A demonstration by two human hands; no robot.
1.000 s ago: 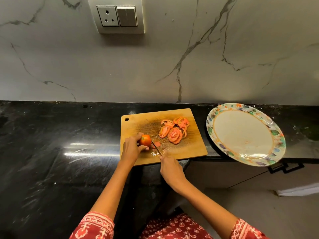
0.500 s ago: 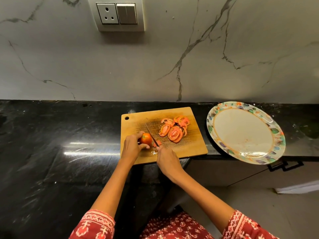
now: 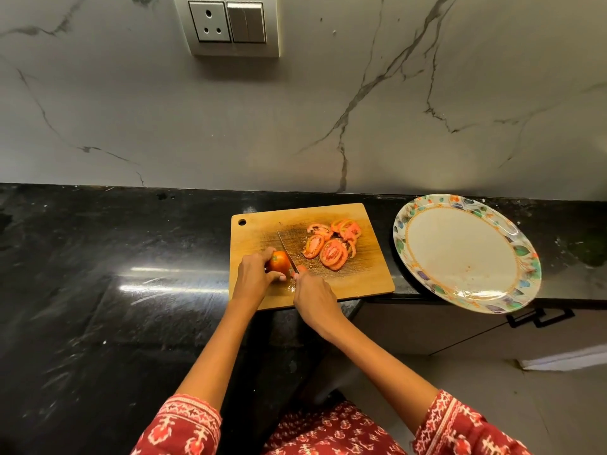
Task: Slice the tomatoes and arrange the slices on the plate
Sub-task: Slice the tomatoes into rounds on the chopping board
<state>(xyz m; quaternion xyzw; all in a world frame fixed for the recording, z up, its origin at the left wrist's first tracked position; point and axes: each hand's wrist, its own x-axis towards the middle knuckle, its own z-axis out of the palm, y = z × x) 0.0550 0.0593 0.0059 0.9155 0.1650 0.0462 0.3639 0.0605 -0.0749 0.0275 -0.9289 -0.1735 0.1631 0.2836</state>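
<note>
A grey marble-patterned wall (image 3: 361,103) with dark veins fills the upper half of the view; below it runs a glossy black stone counter (image 3: 98,257); on the wall, above and left of centre, sits a grey socket-and-switch panel (image 3: 231,24). At the right end of the counter lies a large round white plate with a border of coloured leaves (image 3: 423,211), its near edge overhanging the counter's front; the plate's middle bears only faint reddish smears. Left of the plate, apart from it, a rectangular wooden cutting board (image 3: 368,277) with a hanging hole in its far left corner lies flat on the counter. A loose cluster of red tomato slices (image 3: 331,246) rests overlapping on the board's far right part. The left hand (image 3: 253,279) grips the uncut remainder of a red tomato (image 3: 278,260) on the board's near left part, fingers curled over its far side and thumb at its near side; the right hand (image 3: 313,295) is closed round the handle of a slim dark-bladed knife (image 3: 285,247), the handle hidden in the fist; the blade lies against the tomato's right side, its tip pointing away toward the wall. Red patterned sleeves (image 3: 184,425) show at the bottom edge.
</note>
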